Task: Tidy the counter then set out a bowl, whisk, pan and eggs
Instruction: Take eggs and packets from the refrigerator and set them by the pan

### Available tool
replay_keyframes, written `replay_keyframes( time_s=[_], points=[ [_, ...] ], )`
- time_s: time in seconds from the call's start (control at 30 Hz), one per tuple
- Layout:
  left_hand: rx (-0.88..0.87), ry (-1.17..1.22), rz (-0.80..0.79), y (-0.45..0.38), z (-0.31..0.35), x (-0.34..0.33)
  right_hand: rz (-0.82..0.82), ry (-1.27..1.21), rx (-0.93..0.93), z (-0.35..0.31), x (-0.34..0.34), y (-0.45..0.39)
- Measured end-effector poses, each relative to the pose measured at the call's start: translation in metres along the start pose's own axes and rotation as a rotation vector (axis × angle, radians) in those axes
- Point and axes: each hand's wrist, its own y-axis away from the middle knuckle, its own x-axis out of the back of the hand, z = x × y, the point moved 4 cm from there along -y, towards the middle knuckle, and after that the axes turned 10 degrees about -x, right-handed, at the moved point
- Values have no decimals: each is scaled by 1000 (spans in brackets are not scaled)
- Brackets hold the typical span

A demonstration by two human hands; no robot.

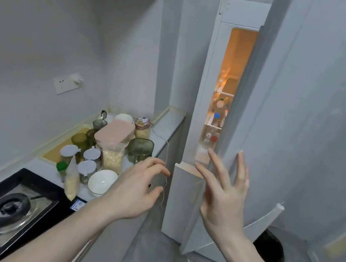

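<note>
A white fridge (181,200) stands right of the counter, and its upper door (282,126) is ajar with the lit shelves showing through the gap. My right hand (223,194) is spread open against the door's edge, fingers straight. My left hand (136,191) hovers in front of the counter's end with loosely curled fingers and holds nothing. A white bowl (101,182) sits on the counter (168,123) near that hand. No whisk, pan or eggs can be made out.
Jars with white lids (91,155), a pink-lidded container (114,134), green glass cups (140,149) and a bag of grain (72,180) crowd the counter. A gas stove (8,206) lies at the lower left. A thin white cord (167,152) hangs off the counter's edge. A dark bin (269,245) stands behind the fridge door.
</note>
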Motion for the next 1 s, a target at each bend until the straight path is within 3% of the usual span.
replay_keyframes(
  time_s=[0.37,1.0],
  points=[
    [191,-52,76,-64,-38,-12,-114,-271,195,30,-82,-79],
    [183,-137,62,-147,-122,10,-158,-141,62,97,-188,-199]
  ],
)
